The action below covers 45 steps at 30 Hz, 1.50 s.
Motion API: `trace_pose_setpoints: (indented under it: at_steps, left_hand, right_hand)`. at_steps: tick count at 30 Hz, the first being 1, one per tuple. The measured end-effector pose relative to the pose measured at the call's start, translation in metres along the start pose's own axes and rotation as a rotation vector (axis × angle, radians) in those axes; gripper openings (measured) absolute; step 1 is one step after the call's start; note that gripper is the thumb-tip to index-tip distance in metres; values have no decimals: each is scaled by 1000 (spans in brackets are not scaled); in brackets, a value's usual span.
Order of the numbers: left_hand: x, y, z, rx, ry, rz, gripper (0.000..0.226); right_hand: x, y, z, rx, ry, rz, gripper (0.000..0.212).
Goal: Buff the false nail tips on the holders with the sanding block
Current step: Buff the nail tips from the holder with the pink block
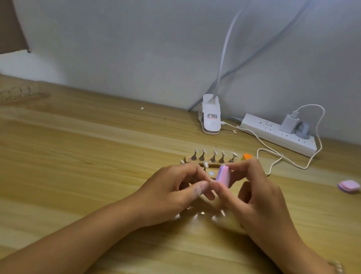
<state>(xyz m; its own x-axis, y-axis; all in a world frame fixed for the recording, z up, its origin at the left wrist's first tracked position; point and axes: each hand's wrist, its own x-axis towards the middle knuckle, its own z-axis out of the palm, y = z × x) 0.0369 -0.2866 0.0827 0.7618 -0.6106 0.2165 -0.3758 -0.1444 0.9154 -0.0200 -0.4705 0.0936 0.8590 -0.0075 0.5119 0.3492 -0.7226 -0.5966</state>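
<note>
Gripping sanding block [224, 176], right hand [263, 202].

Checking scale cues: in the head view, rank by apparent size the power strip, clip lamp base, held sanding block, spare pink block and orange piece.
1. power strip
2. clip lamp base
3. sanding block and spare pink block: alike; the held one is nearer and partly covered, so unranked
4. orange piece

A single head-worn camera looks forward and down. It sits close above the light wooden surface [63, 170], facing a pale wall [140, 35].
</note>
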Motion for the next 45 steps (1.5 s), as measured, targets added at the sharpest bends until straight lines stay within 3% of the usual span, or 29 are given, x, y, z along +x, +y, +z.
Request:
trace_pose_setpoints:
  at_steps: [4, 8, 12, 16, 20, 24, 27, 32, 37, 41, 45]
  left_hand:
    - [0, -1, -1, 30, 2, 2, 16]
    - [0, -2, -1, 33, -2, -2, 9]
    - [0, -3, -1, 42, 3, -16, 16]
    - [0, -3, 0, -44, -14, -28, 11]
    - [0, -3, -1, 29, -18, -11, 18]
    - [0, -3, -1, -5, -18, -13, 14]
    - [0, -2, -1, 30, -12, -21, 20]
    - [3, -3, -3, -8, 35, -24, 13]
    - [2, -4, 0, 3, 19, -18, 10]
    - [0, -4, -1, -15, 27, -27, 10]
    - [0, -2, -2, 14, 36, -4, 8]
  right_hand:
    - [-5, -4, 4, -59, -63, -132, 45]
    - [0, 1, -1, 30, -17, -8, 47]
    - [-5, -5, 4, 3, -93, -119, 44]
    - [0, -2, -1, 40, -43, -32, 44]
    - [-4, -6, 4, -15, -108, -136, 40]
    - [0, -2, 0, -18, -38, -45, 44]
    - [-4, -6, 3, -81, -89, -148, 41]
    - [-2, -4, 1, -25, -100, -132, 40]
    - [-7, -11, 4, -126, -126, -240, 25]
    - [-5, -5, 0, 38, -60, -149, 20]
    - [-1, 2, 1, 135, -4, -51, 37]
